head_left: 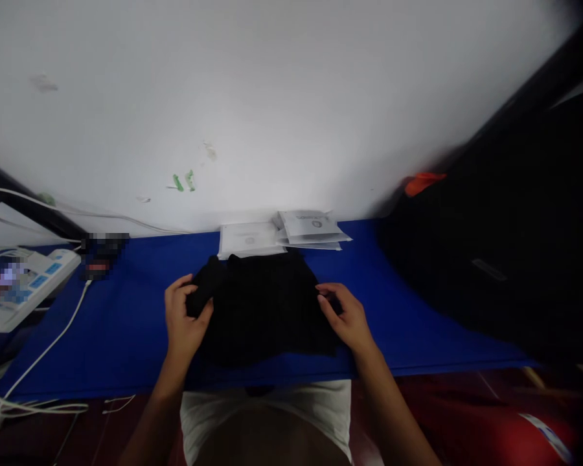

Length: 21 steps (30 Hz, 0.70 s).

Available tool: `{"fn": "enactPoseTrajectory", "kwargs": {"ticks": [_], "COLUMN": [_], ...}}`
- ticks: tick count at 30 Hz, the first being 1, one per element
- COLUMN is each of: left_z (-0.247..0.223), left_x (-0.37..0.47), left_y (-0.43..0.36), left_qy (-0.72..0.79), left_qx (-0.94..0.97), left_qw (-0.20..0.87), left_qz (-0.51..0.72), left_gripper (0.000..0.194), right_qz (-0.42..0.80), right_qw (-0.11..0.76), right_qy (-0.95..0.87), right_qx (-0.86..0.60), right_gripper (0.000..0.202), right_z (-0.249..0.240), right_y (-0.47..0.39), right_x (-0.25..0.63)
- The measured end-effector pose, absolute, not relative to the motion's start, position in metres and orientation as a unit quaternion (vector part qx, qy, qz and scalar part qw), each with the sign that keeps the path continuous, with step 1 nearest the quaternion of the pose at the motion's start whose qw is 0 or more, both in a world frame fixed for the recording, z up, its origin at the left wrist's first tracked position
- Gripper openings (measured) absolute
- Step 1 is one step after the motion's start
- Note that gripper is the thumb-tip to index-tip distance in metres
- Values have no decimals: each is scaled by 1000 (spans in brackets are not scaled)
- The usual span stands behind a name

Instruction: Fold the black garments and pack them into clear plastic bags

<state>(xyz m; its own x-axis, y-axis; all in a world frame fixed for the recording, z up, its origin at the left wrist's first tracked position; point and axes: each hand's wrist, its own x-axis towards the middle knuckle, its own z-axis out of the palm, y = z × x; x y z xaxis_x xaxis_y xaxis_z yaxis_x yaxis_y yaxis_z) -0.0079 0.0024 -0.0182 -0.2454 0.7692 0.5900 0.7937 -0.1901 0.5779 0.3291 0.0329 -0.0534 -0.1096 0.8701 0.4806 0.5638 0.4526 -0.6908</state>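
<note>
A black garment [272, 304] lies in a rough fold on the blue tabletop in front of me; its dark cloth hides the details, so I cannot tell its exact kind. My left hand [185, 314] is closed round a bunched part at its left side, with the thumb in front and the fingers behind. At the right edge, my right hand [342, 314] pinches the cloth between thumb and fingertips. Just behind the garment lie flat, translucent plastic packets [250, 239], with a printed one [315, 226] on top at the right.
A white power strip [53, 278] and white cables [58, 327] lie at the left, beside a blurred dark item. A large black mass [505, 259], with an orange bit [422, 183] by it, covers the right end. A white wall [291, 116] stands behind the blue table [398, 323].
</note>
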Motion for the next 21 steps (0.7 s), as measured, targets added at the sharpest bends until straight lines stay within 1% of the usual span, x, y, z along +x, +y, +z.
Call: {"fn": "enactPoseTrajectory", "kwargs": {"ticks": [2, 4, 7, 8, 13, 15, 17, 19, 20, 21], "left_z": [-15, -18, -24, -25, -21, -16, -9, 0, 5, 10], "left_x": [4, 21, 45, 51, 55, 52, 51, 51, 51, 50], "left_y": [2, 2, 1, 2, 12, 15, 15, 15, 15, 17], "left_qy": [-582, -536, -509, -513, -529, -519, -492, -437, -401, -366], "left_qx": [-682, -763, -825, -828, -819, -815, -814, -829, -843, -860], "left_qw": [-27, -67, -68, -58, -37, -51, -98, -166, -198, -224], "left_qz": [-442, -355, -235, -218, -220, -252, -293, -307, -297, -277], "left_gripper": [20, 29, 50, 51, 27, 24, 25, 26, 26, 24], "right_qz": [173, 175, 178, 180, 155, 135, 128, 133, 140, 150], "right_qw": [445, 442, 441, 441, 432, 404, 362, 326, 311, 297], "right_qy": [-726, -727, -729, -731, -757, -788, -825, -855, -867, -876], "right_qx": [-495, -496, -492, -489, -465, -445, -414, -381, -365, -348], "right_gripper": [17, 16, 16, 16, 20, 32, 55, 77, 80, 78], "right_z": [-53, -53, -53, -54, -47, -37, -25, -15, -12, -10], "right_y": [33, 33, 33, 32, 29, 26, 22, 19, 18, 17], "right_x": [329, 329, 328, 329, 328, 322, 310, 296, 288, 282]}}
